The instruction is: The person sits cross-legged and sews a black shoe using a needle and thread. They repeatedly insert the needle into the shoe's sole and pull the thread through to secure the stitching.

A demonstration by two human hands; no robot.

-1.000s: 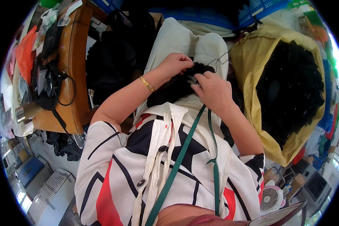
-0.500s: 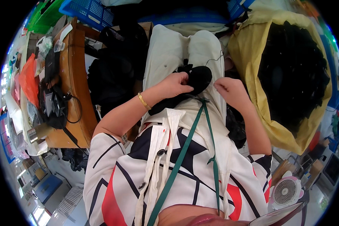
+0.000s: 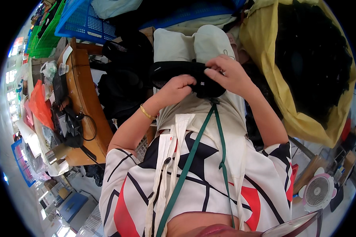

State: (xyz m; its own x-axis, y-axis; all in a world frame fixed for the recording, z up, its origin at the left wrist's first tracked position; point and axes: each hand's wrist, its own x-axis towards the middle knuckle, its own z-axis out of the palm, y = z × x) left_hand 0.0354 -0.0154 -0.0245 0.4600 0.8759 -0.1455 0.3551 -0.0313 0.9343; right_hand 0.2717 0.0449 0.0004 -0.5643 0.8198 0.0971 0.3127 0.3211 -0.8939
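A black soft fabric piece (image 3: 174,70) lies across my lap, with a long rim, a small pale mark and a patterned lining showing at its left end. My left hand (image 3: 178,89) is closed on its near edge. Over its right part my right hand (image 3: 227,75) is bent, thumb and forefinger drawn together at the fabric; whatever is between them is too small to make out. A thin dark loop, like thread (image 3: 226,52), stands out beyond the right hand. From my neck a green cord (image 3: 195,148) hangs down to my lap.
A yellow sack (image 3: 265,51) full of black pieces stands at my right. At my left are a wooden table (image 3: 87,106) with bags on it and dark fabric (image 3: 118,93) beside it. Blue baskets (image 3: 81,23) lie ahead; a white fan (image 3: 318,191) stands at lower right.
The black piece has been turned and now lies lengthwise across my lap. My right hand, earlier apart at its right, has come in over it. My left hand still grips it, slightly nearer me.
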